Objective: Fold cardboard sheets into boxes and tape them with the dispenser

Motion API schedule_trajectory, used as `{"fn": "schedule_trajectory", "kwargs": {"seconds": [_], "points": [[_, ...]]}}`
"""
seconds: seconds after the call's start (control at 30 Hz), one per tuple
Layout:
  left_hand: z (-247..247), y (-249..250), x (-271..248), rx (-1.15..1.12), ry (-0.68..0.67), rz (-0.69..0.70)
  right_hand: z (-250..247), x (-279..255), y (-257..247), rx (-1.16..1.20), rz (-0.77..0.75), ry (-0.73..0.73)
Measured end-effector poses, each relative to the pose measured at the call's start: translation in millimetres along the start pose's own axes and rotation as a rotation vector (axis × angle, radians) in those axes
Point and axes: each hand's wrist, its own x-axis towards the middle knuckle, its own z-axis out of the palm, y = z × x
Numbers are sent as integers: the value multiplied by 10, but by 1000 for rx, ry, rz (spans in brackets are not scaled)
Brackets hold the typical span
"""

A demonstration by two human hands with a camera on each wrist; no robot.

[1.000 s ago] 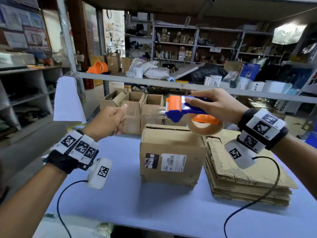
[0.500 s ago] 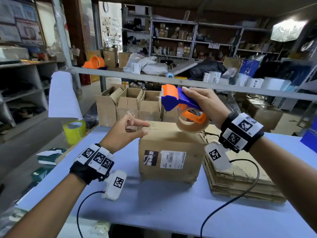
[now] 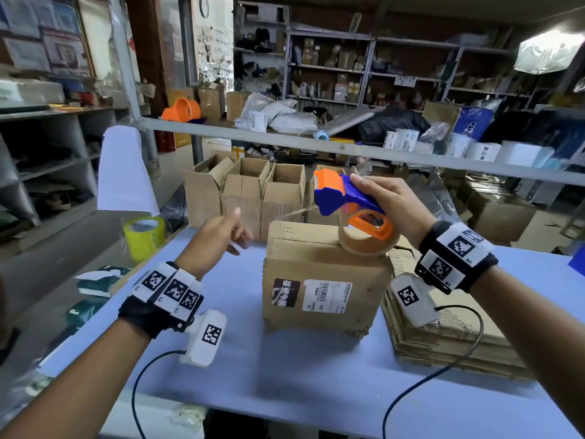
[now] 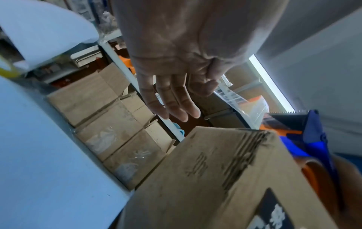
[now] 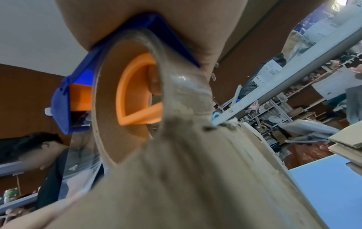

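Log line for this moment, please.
stage: taping box top | right hand: grips dispenser over box | left hand: open, beside box | flat sheets: stacked right

A packing warehouse: stocked metal shelving (image 3: 332,68), open cartons (image 3: 250,188), and parcels (image 3: 285,118) piled behind the table (image 3: 300,375).

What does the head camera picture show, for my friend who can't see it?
A person's right hand grips a blue and orange tape dispenser over a closed cardboard box on a blue table. The left hand hovers open beside the box. Flat cardboard sheets lie stacked on the right, and a yellow tape roll sits on the left.
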Motion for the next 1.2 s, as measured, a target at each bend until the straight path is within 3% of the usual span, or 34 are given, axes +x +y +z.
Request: {"fn": "schedule_trajectory", "kwargs": {"seconds": [0.2,0.47,0.83,1.13,1.2], "points": [[91,-169,-85,283,-54,-17,28,56,-8,-55,-55,-59],[265,-265,-168,382,-55,-48,57,94,-39,-123,-51,-84],[438,-143,-174,545,-182,-64,73,112,-19,-140,-48,-56],[399,-109,-183,1025,-384,-135,50,95,-27,-157,-64,-58],[360,-101,-152,1044,-315,-143,50,95,-36,-174,-68,-60]]}}
